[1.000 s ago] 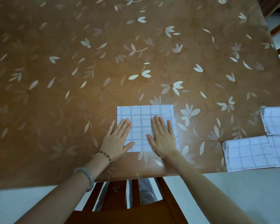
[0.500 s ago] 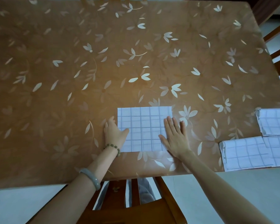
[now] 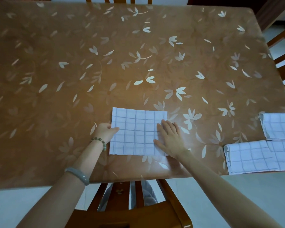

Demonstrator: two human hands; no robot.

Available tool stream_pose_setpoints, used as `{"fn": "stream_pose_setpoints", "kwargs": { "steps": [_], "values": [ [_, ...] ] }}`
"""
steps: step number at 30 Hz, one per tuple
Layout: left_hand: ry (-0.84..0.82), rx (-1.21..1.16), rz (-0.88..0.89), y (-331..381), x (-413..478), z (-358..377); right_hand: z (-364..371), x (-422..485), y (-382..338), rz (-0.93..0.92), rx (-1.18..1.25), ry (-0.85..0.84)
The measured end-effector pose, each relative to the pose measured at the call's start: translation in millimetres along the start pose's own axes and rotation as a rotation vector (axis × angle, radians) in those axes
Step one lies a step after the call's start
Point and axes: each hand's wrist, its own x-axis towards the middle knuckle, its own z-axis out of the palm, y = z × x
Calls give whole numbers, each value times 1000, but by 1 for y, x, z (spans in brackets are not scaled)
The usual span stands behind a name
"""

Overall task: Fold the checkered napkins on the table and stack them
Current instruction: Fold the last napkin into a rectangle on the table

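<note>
At the table's [image 3: 138,46] six o'clock edge, the left hand [image 3: 105,131] pinches the napkin's [image 3: 136,134] nine o'clock edge, likely to fold it, while the right hand [image 3: 170,139] presses flat, fingers spread, anchoring its three o'clock side.

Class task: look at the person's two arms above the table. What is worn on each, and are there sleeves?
Both forearms are bare; no sleeves show. The left arm wears a beaded bracelet of dark and greenish beads at the wrist and a smooth pale grey-green bangle further up. The right arm wears nothing.
</note>
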Motion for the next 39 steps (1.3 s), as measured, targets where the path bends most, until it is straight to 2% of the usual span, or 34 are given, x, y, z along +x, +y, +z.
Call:
{"fn": "stream_pose_setpoints", "kwargs": {
  "steps": [6, 12, 16, 23, 34, 36, 38, 39],
  "values": [
    [41, 40, -59, -33, -2, -56, -1, 26, -57, -140, 67, 48],
    [83, 21, -72, -44, -7, -71, -6, 46, -92, -102, 197, 46],
    [61, -18, -88, -44, -9, -72, -16, 65, -124, -58, 311, -59],
    [84, -55, -71, -42, -15, -75, -12, 79, -133, -25, 149, -238],
    [109, -9, 230, -7, -52, -65, -16, 84, -133, -57, 72, -290],
    [129, 80, 261, 8, -64, -58, -16, 85, -131, -61, 77, -288],
    [139, 85, 310, 19, -68, -49, -17, 83, -126, -39, 179, -301],
    [134, 60, 324, 22, -69, -44, -19, 81, -123, 0, 307, -308]
  ]
}}
